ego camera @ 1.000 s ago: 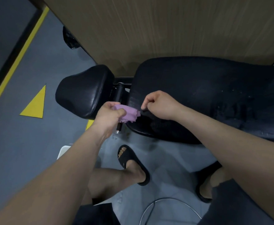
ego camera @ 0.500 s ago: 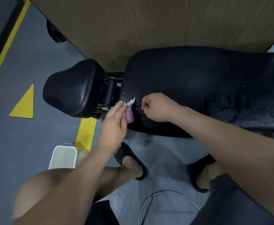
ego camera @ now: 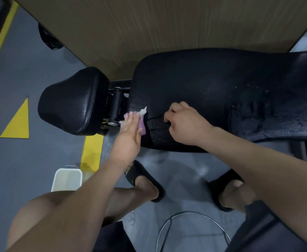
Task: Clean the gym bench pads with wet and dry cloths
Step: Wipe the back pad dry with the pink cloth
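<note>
The long black back pad (ego camera: 212, 91) of the gym bench lies across the middle, cracked and wet on its right part. A smaller black seat pad (ego camera: 71, 102) sits to its left, joined by a metal hinge (ego camera: 115, 106). My left hand (ego camera: 131, 131) lies flat with straight fingers, pressing a purple cloth (ego camera: 143, 124) against the back pad's left edge. My right hand (ego camera: 183, 124) is curled and pinches a torn black flap of the pad's cover just right of the cloth.
A white tub (ego camera: 66, 180) stands on the grey floor at lower left, beside a yellow floor line (ego camera: 92, 151). A yellow triangle (ego camera: 18, 122) marks the floor farther left. A wooden wall panel (ego camera: 149, 24) backs the bench. My feet in black slippers (ego camera: 143, 180) stand below the pad; a thin cable loop (ego camera: 191, 230) lies nearby.
My left hand went from clutching the bunched cloth to lying flat and pressing it on the pad's left edge. My right hand kept its pinch on the torn cover.
</note>
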Motion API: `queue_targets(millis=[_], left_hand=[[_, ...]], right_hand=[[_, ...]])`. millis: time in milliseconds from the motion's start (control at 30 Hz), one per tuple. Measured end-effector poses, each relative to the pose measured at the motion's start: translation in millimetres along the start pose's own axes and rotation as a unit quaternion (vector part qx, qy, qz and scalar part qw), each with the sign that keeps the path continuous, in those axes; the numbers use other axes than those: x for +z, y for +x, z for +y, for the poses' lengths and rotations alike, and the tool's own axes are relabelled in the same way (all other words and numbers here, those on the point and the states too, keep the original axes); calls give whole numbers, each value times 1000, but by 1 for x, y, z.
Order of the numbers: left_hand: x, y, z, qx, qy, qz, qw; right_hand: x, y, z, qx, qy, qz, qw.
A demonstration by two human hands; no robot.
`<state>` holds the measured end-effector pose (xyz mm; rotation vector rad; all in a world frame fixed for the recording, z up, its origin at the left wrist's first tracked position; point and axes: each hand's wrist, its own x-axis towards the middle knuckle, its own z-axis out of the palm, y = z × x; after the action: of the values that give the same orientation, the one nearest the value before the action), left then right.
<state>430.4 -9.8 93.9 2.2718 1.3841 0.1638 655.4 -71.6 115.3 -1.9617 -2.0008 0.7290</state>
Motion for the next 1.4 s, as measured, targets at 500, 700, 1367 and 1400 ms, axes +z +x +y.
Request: queue_targets(millis=[500, 700, 1367, 1400], left_hand=[[15, 62, 6, 45, 73, 8, 996], [23, -11, 3, 78, 87, 16, 993], [21, 60, 17, -5, 114, 22, 993], [23, 59, 20, -14, 108, 31, 994]], right_hand=[[6, -6, 3, 14, -70, 10, 997], [20, -8, 1, 51, -73, 71, 994], [55, -8, -7, 154, -102, 192, 964], [55, -7, -7, 155, -102, 194, 963]])
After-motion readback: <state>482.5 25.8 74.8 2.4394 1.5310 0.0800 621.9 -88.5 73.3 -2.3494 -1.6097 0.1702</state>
